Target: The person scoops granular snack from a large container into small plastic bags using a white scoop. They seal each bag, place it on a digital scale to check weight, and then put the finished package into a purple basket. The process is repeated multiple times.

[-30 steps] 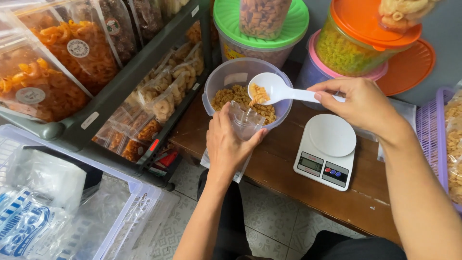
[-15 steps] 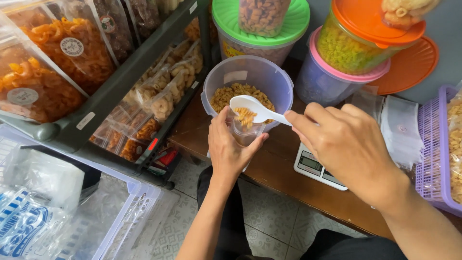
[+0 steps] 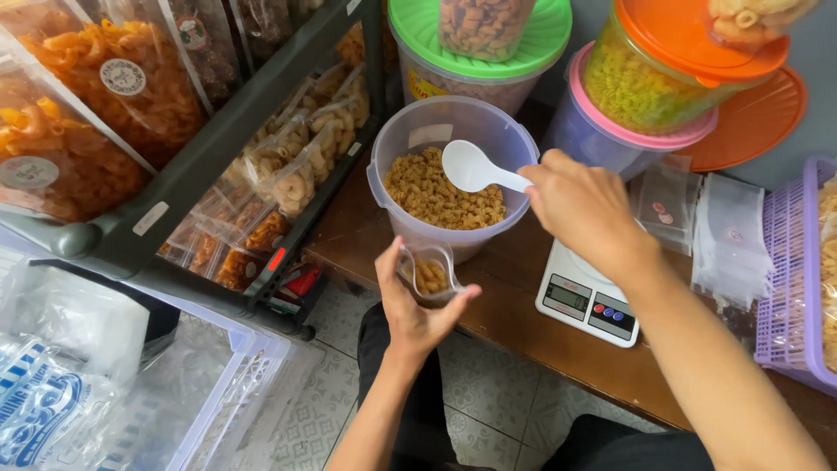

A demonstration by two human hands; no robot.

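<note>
Open tub (image 3: 397, 153) top clear w/ white spoon (image 3: 471, 166) over it, rack (image 3: 218, 148) crowding at 9 o'clock, lidded tubs (image 3: 540, 39) stacked at 12, scale (image 3: 586, 301) at 3, bare desk (image 3: 523, 336) strip free at 6, purple basket (image 3: 798, 288) far right.

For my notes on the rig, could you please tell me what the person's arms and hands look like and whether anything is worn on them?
Both arms are bare as far as the view reaches: no sleeves, gloves or watch show. The left hand and right hand carry no visible rings or bracelets. Nails look short and unpainted. Dark clothing shows only lower down, at the lap.
</note>
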